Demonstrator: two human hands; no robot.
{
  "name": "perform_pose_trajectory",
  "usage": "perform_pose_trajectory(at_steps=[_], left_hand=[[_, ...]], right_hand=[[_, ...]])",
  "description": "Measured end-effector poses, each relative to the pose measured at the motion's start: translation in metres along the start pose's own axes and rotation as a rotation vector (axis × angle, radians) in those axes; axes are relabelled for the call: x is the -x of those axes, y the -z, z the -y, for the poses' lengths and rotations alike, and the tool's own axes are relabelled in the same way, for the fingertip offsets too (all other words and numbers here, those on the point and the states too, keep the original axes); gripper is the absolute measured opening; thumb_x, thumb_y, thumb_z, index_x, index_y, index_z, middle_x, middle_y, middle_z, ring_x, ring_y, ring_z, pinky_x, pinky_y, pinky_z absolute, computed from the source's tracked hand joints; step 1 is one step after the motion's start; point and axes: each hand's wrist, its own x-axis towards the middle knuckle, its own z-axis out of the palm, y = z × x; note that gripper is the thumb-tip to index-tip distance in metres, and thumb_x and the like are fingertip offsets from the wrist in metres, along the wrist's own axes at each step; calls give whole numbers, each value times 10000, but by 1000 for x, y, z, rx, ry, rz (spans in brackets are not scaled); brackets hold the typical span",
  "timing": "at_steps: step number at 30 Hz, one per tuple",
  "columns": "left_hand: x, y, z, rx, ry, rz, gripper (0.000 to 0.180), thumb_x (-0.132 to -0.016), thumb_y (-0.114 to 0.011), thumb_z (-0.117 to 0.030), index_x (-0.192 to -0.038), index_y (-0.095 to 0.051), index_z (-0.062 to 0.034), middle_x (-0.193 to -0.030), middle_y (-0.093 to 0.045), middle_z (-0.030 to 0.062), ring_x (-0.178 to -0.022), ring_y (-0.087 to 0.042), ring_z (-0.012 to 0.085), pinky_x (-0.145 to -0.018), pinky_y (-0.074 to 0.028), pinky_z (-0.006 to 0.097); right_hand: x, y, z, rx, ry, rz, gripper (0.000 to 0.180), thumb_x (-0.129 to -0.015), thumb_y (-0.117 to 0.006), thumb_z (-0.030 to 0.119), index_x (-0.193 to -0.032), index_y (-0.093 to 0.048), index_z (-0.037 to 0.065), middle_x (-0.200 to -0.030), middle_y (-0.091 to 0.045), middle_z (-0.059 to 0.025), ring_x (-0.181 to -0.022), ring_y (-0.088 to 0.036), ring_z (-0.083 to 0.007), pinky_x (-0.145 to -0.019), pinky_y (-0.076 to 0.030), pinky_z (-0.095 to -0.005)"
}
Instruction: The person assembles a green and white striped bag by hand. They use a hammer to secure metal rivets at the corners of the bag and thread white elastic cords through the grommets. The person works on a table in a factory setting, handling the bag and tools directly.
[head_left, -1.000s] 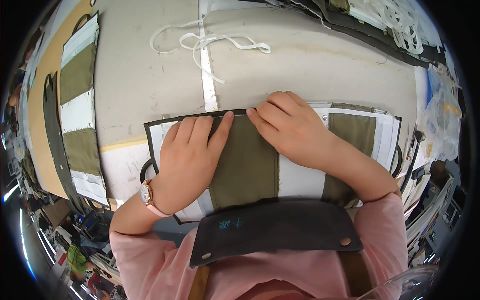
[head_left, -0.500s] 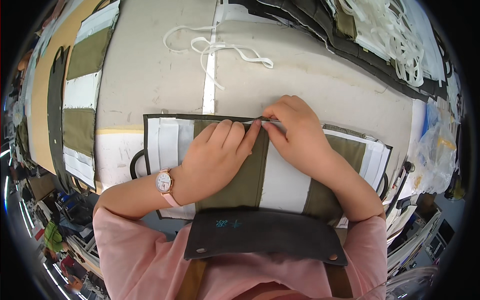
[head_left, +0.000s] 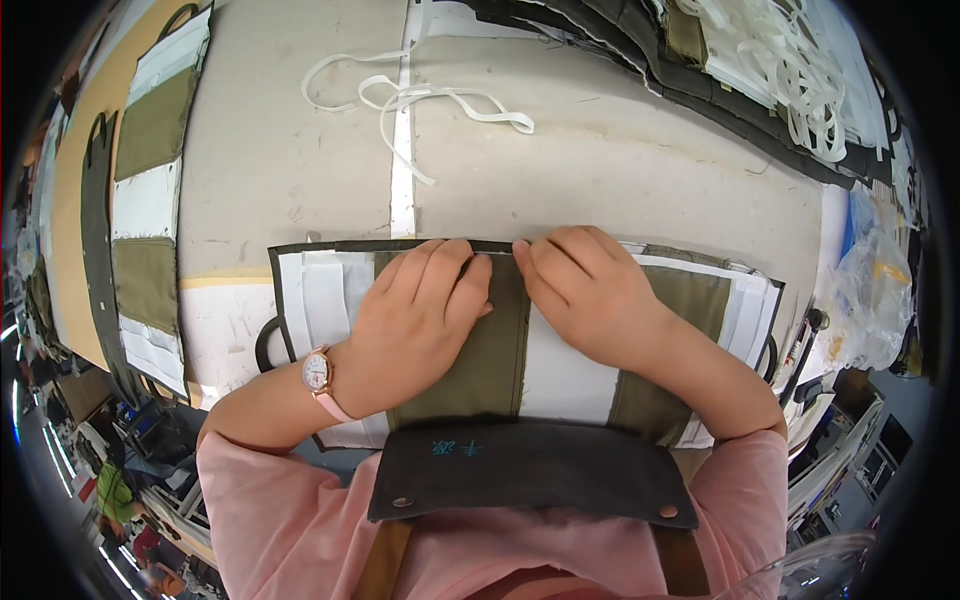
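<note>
In front of me lies a fabric panel (head_left: pixel 568 380) with olive and white bands, dark edge binding and a black loop handle at each end. My left hand (head_left: pixel 420 305) is closed on its far edge left of the middle, fingers bent over the dark binding. A little to the right, my right hand (head_left: pixel 585 290) pinches the same edge between thumb and curled fingers. A short stretch of binding runs straight between the two hands. The fingertips' undersides are hidden.
A loose white tape (head_left: pixel 450 92) lies curled on the table (head_left: pixel 620 150). Another striped panel (head_left: pixel 145 205) lies at the left beside a dark strap (head_left: pixel 96 220). Dark fabric pieces (head_left: pixel 720 120) and white tapes (head_left: pixel 815 120) are piled at the far right, near a clear plastic bag (head_left: pixel 868 290).
My hands, nearly touching before, have moved apart along the far edge, the left one shifting leftward. The pinched, raised bit of edge between them now lies straighter.
</note>
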Motion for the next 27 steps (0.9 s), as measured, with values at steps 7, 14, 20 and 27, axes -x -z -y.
perform_pose_trajectory(at_steps=[7, 14, 20, 27], left_hand=[[3, 7, -1, -129, 2, 26, 486, -777, -740, -112, -1233, -620, 7, -1114, -537, 128, -985, -572, 293, -835, -489, 402], [19, 32, 10, -324, 193, 106, 472, -795, -722, -87, -1252, -624, -27, -1176, -567, 123, -1041, -579, 317, -873, -489, 413], [4, 25, -13, -157, 200, 84, 493, -752, -755, -85, -1210, -610, 24, -1196, -563, 144, -1083, -561, 326, -930, -471, 424], [-13, 2, -1, 231, 177, -15, 473, -718, -793, -58, -1150, -609, -3, -1035, -571, 131, -965, -572, 316, -822, -492, 384]], right_hand=[[-1, 1, 6, 5, 1, 7, 216, -723, -673, 67, -897, -698, -59, -949, -581, -96, -863, -533, -240, -758, -510, -353], [-2, 1, 6, -14, -24, -5, 180, -718, -670, 63, -867, -705, -31, -942, -571, -90, -861, -522, -232, -767, -483, -350], [-8, -7, 3, -209, -196, -77, 174, -759, -648, 27, -925, -679, -15, -908, -550, -93, -861, -533, -264, -769, -466, -367], [4, -3, 0, -374, -355, -107, 216, -755, -608, -1, -967, -648, -10, -908, -563, -111, -855, -537, -295, -794, -472, -383]])
